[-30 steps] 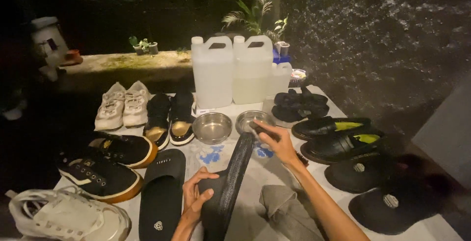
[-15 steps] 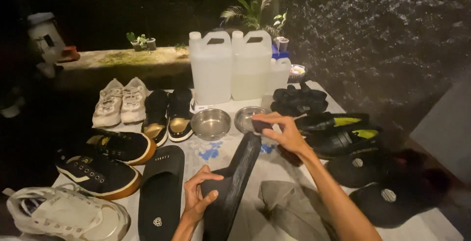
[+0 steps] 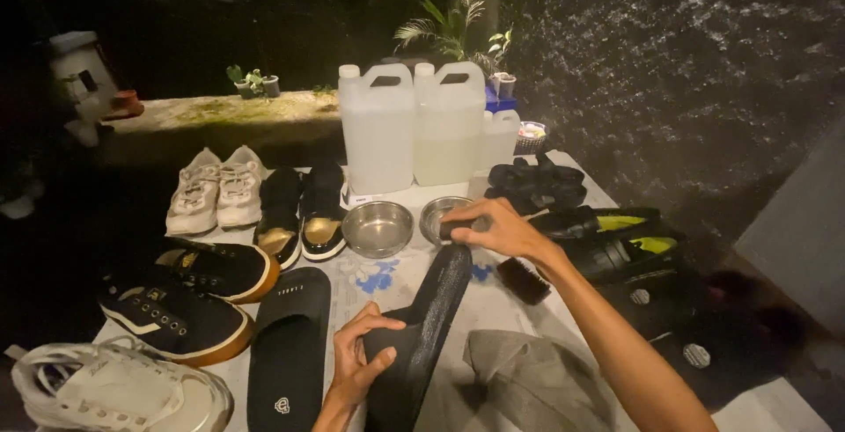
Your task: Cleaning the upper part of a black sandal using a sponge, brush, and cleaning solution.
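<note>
Left hand (image 3: 361, 357): closed around the lower half of a black slide sandal (image 3: 421, 340), fingers curled over its near edge, thumb under the side. Sandal held tilted, sole side up, toe end raised toward the far side of the table (image 3: 493, 309), heel end low near the front edge.

Right hand (image 3: 495, 228): closed on a small dark object, apparently a brush or sponge, at the raised end of the sandal; exact kind not discernible. Fingers bent down over it, directly above the rim of the right steel bowl (image 3: 440, 216).

Around the hands:
- Matching black slide sandal (image 3: 289, 353) flat on the table, just left of the held one.
- Left steel bowl (image 3: 377, 228) beside the right bowl, both in front of two translucent plastic jerrycans (image 3: 414, 128).
- Dark shoe brush (image 3: 523, 281) lying on the table under the right forearm.
- Grey cloth (image 3: 528, 379) crumpled near the front edge, right of the held sandal.
- Black sneakers with tan soles (image 3: 189, 296) at left; white sneaker (image 3: 114, 388) at the front left corner.
- Pair of cream sneakers (image 3: 216, 187) and pair of black shoes with gold insoles (image 3: 301, 212) in the back row.
- Black sandals and dark shoes (image 3: 607, 238) grouped along the right side.
</note>
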